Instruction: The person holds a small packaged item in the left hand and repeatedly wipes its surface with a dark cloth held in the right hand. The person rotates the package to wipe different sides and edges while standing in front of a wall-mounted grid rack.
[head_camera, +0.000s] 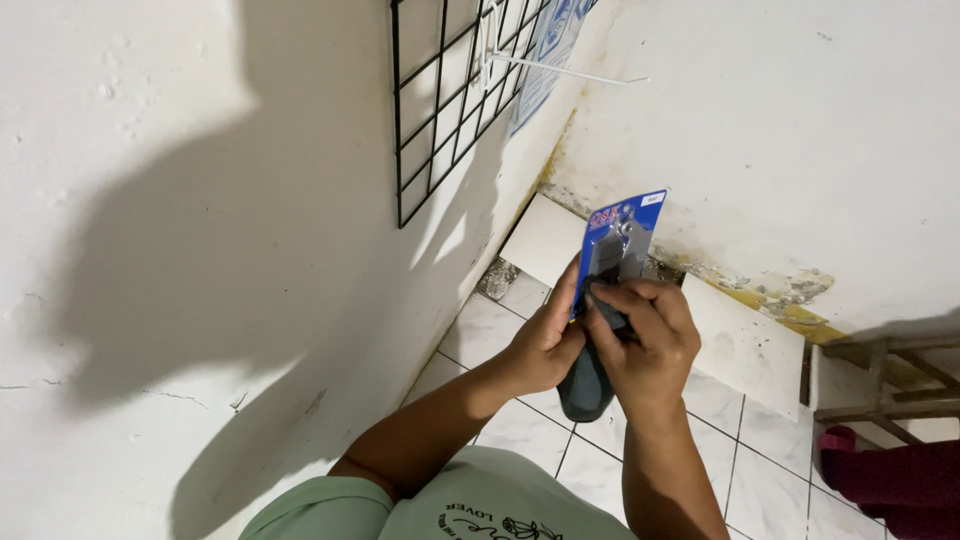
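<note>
Nearest the camera, a pale green printed shirt (470, 505) is filling the bottom edge, and from it two bare forearms are rising toward the corner of the room. Leftmost, a white plastered wall (150, 200) is carrying a black wire grid panel (440, 110) with a thin white hook (570, 70) sticking out. Moving right, the left hand (545, 345) is curling around the edge of a blue card blister pack holding a grey metal part (618, 245), gripping it upright in front of the wall corner. Just beside it, the right hand (648, 345) is closing its fingers over the lower front of the same pack, pinching at the plastic bubble. By my judgement the pack is being handled or worked open at its lower end, and any further move would call for a steady hold from the left while the right pulls. A dark rounded object (585, 390) is hanging below the hands, mostly hidden and hard to identify. Farther right, a wooden frame (880, 385) and dark red cloth (900, 480) are being cut off by the edge.
</note>
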